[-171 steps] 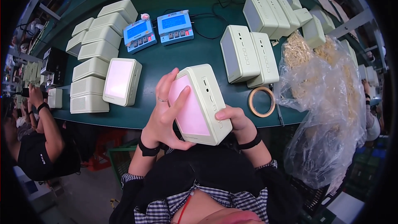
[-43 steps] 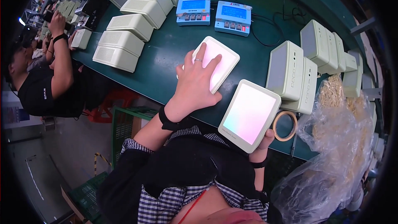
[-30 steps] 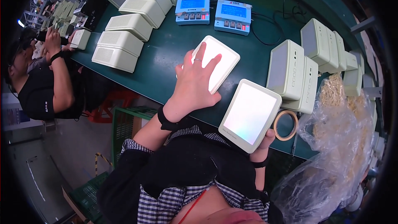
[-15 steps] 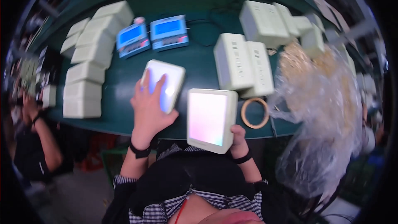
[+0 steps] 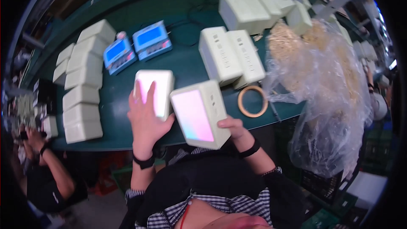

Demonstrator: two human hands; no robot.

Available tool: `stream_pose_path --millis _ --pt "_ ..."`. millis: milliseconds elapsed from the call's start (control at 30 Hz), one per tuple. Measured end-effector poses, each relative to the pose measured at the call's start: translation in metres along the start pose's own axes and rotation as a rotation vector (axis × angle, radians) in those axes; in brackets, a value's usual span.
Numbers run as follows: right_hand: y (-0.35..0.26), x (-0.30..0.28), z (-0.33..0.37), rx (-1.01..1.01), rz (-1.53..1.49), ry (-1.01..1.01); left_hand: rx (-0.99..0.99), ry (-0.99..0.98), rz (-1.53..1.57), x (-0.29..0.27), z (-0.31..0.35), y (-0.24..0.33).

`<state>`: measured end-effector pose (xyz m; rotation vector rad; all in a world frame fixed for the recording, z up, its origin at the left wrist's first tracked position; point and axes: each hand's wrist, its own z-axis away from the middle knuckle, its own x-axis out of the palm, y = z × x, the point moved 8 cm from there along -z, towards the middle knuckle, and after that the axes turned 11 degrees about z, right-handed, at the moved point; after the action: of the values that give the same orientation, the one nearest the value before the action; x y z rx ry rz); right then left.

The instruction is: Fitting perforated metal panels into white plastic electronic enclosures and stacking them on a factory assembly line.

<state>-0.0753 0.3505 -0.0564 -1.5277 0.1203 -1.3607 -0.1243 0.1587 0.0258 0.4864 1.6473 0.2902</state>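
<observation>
The person's left forearm (image 5: 141, 179) is rising almost straight from the lower edge. The left hand (image 5: 146, 116) is lying palm down, its back facing the camera, the fingers (image 5: 150, 95) spreading apart and pointing away from the body, the left thumb (image 5: 168, 123) angling out to the right. The right forearm (image 5: 259, 159) is slanting inward from the lower right. The right hand (image 5: 237, 129) is gripping, its thumb (image 5: 225, 123) pointing left; its other fingers are mostly staying hidden.

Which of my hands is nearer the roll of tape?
Right. Your right hand, gripping a white device, is lower left of the roll of tape; your left hand, over another device, is farther left.
</observation>
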Motion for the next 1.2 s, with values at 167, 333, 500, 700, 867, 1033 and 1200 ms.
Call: stream_pose_path --millis 167,333,500,700,867,1033,1200 --pt "-0.014 -0.001 -0.003 0.029 0.168 0.210 -0.064 0.010 0.011 -0.007 -0.005 -0.003" --pt "-0.023 0.000 -0.009 -0.026 0.240 0.322 -0.180 0.087 0.135 -0.023 0.006 -0.014" --pt "-0.039 0.023 -0.021 -0.053 0.470 0.336 -0.146 0.124 0.628 -0.027 0.010 -0.057" --pt "-0.048 0.045 -0.029 -0.087 0.637 0.277 -0.247 0.045 1.277 -0.006 0.012 -0.053" --pt "-0.060 0.047 -0.026 -0.154 0.809 0.316 -0.213 -0.026 1.310 -0.003 0.006 -0.054" --pt "-0.075 0.053 -0.006 -0.315 1.151 0.327 -0.275 -0.018 1.500 0.017 -0.014 -0.081" --pt "-0.074 0.091 0.003 -0.474 1.586 0.265 -0.198 0.074 1.382 0.004 -0.027 -0.090"
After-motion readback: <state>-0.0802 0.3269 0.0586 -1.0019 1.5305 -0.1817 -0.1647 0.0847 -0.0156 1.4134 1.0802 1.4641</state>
